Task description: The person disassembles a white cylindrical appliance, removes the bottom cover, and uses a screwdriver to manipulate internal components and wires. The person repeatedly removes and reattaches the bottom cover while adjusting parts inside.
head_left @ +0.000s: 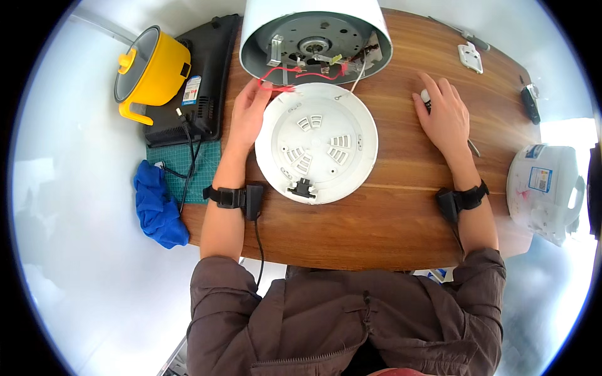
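A white, drum-shaped appliance shell point(251, 37) lies on its side at the back, its open underside showing a grey metal plate and wiring. In front of it is the round white vented base cover point(316, 135), inner side up, with a black socket near its front edge. A thin white wire joins the two. My left hand point(249, 116) is at the cover's upper left rim, its fingers closed on red wires point(279, 88) that come out of the shell. On the right, my right hand point(445, 119) curls over a screwdriver point(426, 98), whose handle end shows beside the thumb.
At the left, a yellow pot point(155, 72) stands on a black appliance point(210, 81), beside a green cutting mat point(210, 166) and blue cloth point(157, 210). A white lidded appliance point(542, 188) sits far right. A white bracket point(470, 57) and black tool point(530, 103) lie back right.
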`<state>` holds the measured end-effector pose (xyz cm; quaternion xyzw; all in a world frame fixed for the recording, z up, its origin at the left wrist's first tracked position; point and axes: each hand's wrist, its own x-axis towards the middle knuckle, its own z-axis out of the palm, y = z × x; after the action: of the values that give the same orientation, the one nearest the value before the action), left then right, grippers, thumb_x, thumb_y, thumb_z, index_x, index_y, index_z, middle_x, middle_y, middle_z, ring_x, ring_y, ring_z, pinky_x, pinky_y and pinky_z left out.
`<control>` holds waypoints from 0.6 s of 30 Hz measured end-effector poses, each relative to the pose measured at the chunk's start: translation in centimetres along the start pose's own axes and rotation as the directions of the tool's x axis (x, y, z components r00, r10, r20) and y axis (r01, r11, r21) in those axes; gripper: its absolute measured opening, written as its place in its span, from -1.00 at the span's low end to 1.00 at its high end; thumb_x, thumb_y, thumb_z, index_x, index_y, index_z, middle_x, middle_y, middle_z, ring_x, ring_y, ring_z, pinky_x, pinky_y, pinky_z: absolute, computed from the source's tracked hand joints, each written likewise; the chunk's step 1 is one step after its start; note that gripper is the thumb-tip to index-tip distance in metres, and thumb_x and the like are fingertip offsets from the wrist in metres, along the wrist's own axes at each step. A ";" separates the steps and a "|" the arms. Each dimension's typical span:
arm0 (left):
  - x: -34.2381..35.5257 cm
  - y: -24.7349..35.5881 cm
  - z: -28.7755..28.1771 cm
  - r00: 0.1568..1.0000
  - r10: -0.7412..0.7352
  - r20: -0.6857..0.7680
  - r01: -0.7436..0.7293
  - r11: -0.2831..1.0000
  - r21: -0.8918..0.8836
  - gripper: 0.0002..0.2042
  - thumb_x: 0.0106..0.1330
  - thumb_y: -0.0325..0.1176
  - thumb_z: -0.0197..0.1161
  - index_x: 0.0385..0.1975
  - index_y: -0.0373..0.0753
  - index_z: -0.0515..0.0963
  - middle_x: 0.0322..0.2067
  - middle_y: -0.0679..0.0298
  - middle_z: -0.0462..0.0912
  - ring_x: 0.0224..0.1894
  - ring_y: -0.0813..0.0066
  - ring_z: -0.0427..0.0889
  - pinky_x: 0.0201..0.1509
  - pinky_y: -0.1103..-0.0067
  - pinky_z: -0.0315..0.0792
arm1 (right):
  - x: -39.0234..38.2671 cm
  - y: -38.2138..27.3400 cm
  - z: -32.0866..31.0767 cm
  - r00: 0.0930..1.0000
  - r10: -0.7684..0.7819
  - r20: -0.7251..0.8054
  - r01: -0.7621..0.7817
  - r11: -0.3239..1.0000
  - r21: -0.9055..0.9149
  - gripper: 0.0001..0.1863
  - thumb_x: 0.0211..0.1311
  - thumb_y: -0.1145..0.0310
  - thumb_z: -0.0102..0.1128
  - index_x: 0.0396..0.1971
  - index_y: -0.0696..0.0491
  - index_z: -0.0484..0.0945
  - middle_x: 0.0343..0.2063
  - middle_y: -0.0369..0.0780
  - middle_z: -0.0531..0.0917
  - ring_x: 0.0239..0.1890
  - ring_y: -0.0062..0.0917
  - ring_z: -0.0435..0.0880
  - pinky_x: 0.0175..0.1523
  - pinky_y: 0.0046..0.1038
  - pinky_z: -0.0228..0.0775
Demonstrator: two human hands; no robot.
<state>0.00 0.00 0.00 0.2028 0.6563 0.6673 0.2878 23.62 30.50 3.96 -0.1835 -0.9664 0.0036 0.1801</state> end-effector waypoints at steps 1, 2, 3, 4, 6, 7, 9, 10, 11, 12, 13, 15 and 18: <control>-0.3 0.6 0.5 1.000 -0.007 -0.009 0.007 1.000 -0.017 -0.60 0.62 -0.13 0.04 0.19 -0.33 0.52 -0.04 0.13 0.74 -0.07 0.47 0.71 0.04 0.57 0.57 | -0.2 0.0 -0.2 1.000 -0.001 0.002 0.001 1.000 0.000 -0.57 0.31 0.21 0.34 0.15 -0.03 0.58 -0.24 -0.21 0.58 -0.12 -0.34 0.65 -0.10 -0.31 0.57; -0.4 0.7 0.7 1.000 -0.014 -0.017 0.014 0.999 -0.034 -0.61 0.64 -0.13 0.00 0.17 -0.33 0.53 -0.06 0.13 0.75 -0.08 0.48 0.71 0.01 0.58 0.57 | -0.4 0.0 -0.3 1.000 -0.002 0.004 0.002 1.000 0.000 -0.57 0.31 0.22 0.34 0.15 -0.02 0.58 -0.25 -0.21 0.58 -0.13 -0.34 0.65 -0.10 -0.31 0.57; 2.2 3.1 -1.7 0.998 0.058 -0.011 -0.058 0.998 0.039 -0.60 0.65 -0.14 -0.01 0.17 -0.34 0.53 -0.06 0.13 0.75 -0.08 0.49 0.71 0.01 0.58 0.57 | 2.5 -1.0 2.1 0.995 0.004 -0.101 0.001 0.999 0.050 -0.57 0.31 0.22 0.34 0.15 -0.02 0.58 -0.25 -0.22 0.58 -0.13 -0.35 0.65 -0.10 -0.31 0.57; 2.5 2.8 -1.7 0.998 0.056 0.005 -0.056 0.998 0.021 -0.60 0.65 -0.14 -0.02 0.16 -0.35 0.53 -0.06 0.13 0.75 -0.08 0.49 0.71 0.01 0.57 0.57 | 2.5 -0.9 2.2 0.994 -0.002 -0.108 0.006 0.999 0.039 -0.56 0.31 0.22 0.34 0.15 -0.01 0.58 -0.25 -0.22 0.58 -0.14 -0.35 0.65 -0.10 -0.31 0.57; 2.9 2.3 -1.5 0.997 0.066 0.032 -0.066 0.998 0.000 -0.59 0.64 -0.15 0.00 0.17 -0.37 0.53 -0.05 0.12 0.75 -0.07 0.48 0.71 0.03 0.56 0.57 | 2.5 -0.6 2.1 0.994 -0.012 -0.112 0.015 0.999 0.029 -0.56 0.30 0.22 0.34 0.15 -0.01 0.58 -0.25 -0.22 0.58 -0.14 -0.35 0.64 -0.10 -0.31 0.57; 3.0 2.2 -1.3 0.996 0.079 0.041 -0.079 0.997 -0.002 -0.59 0.63 -0.15 0.03 0.18 -0.38 0.53 -0.04 0.12 0.74 -0.06 0.47 0.72 0.05 0.54 0.58 | 2.6 -0.5 1.9 0.994 -0.016 -0.109 0.020 0.999 0.032 -0.56 0.30 0.22 0.35 0.15 0.00 0.58 -0.25 -0.22 0.58 -0.14 -0.35 0.64 -0.09 -0.31 0.57; 2.8 2.1 -1.1 0.995 0.092 0.045 -0.092 0.996 0.000 -0.61 0.62 -0.20 0.04 0.17 -0.39 0.53 -0.03 0.11 0.75 -0.05 0.47 0.72 0.06 0.54 0.58 | 2.5 -0.5 1.7 0.994 -0.022 -0.106 0.027 0.999 0.043 -0.55 0.29 0.21 0.35 0.15 0.00 0.58 -0.25 -0.23 0.58 -0.14 -0.35 0.64 -0.09 -0.31 0.56; 2.6 2.1 -1.0 0.995 0.093 0.039 -0.093 0.996 0.004 -0.63 0.63 -0.23 0.02 0.17 -0.40 0.53 -0.04 0.11 0.75 -0.04 0.48 0.71 0.06 0.55 0.58 | 2.4 -0.7 1.8 0.994 -0.023 -0.105 0.029 0.998 0.051 -0.55 0.29 0.21 0.36 0.15 0.00 0.58 -0.25 -0.23 0.58 -0.14 -0.35 0.64 -0.09 -0.31 0.56; 2.4 2.1 -1.0 0.995 0.093 0.032 -0.093 0.996 0.009 -0.65 0.63 -0.26 0.00 0.16 -0.40 0.53 -0.05 0.10 0.75 -0.04 0.49 0.71 0.05 0.56 0.57 | 2.3 -0.8 1.8 0.994 -0.025 -0.103 0.032 0.998 0.060 -0.54 0.28 0.21 0.36 0.15 0.00 0.58 -0.25 -0.23 0.58 -0.14 -0.35 0.63 -0.08 -0.30 0.56; 2.3 2.2 -0.9 0.995 0.094 0.042 -0.095 0.995 0.022 -0.66 0.63 -0.28 0.01 0.16 -0.40 0.53 -0.04 0.10 0.75 -0.03 0.48 0.71 0.07 0.55 0.57 | 2.2 -0.8 1.8 0.993 -0.035 -0.111 0.042 0.997 0.066 -0.54 0.28 0.21 0.36 0.15 0.00 0.58 -0.26 -0.23 0.58 -0.15 -0.35 0.63 -0.08 -0.30 0.56; 2.2 2.5 -0.9 0.994 0.094 0.051 -0.096 0.995 0.035 -0.67 0.62 -0.30 0.01 0.16 -0.39 0.53 -0.04 0.10 0.75 -0.03 0.48 0.71 0.08 0.55 0.58 | 2.2 -0.8 1.9 0.992 -0.045 -0.118 0.054 0.996 0.072 -0.54 0.28 0.20 0.36 0.15 0.00 0.58 -0.26 -0.23 0.58 -0.15 -0.35 0.63 -0.08 -0.30 0.56; 2.1 2.9 -0.9 0.995 0.080 0.062 -0.084 0.995 0.055 -0.68 0.61 -0.32 0.02 0.16 -0.39 0.53 -0.04 0.10 0.75 -0.02 0.47 0.71 0.09 0.54 0.58 | 2.2 -0.7 1.9 0.990 -0.059 -0.125 0.069 0.995 0.077 -0.54 0.27 0.20 0.36 0.15 -0.01 0.58 -0.26 -0.24 0.58 -0.15 -0.35 0.64 -0.08 -0.30 0.57; 2.8 2.9 -1.2 0.995 0.058 0.082 -0.061 0.998 0.034 -0.68 0.59 -0.33 0.06 0.16 -0.38 0.54 -0.03 0.10 0.74 -0.02 0.45 0.72 0.08 0.54 0.60 | 2.3 -0.6 1.9 0.989 -0.069 -0.131 0.079 0.994 0.070 -0.55 0.28 0.20 0.35 0.15 -0.03 0.58 -0.25 -0.23 0.58 -0.14 -0.34 0.64 -0.08 -0.29 0.57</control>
<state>-3.20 0.99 2.56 0.2544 0.6497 0.6547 0.2907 20.79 30.87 3.03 -0.1404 -0.9582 0.0215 0.2485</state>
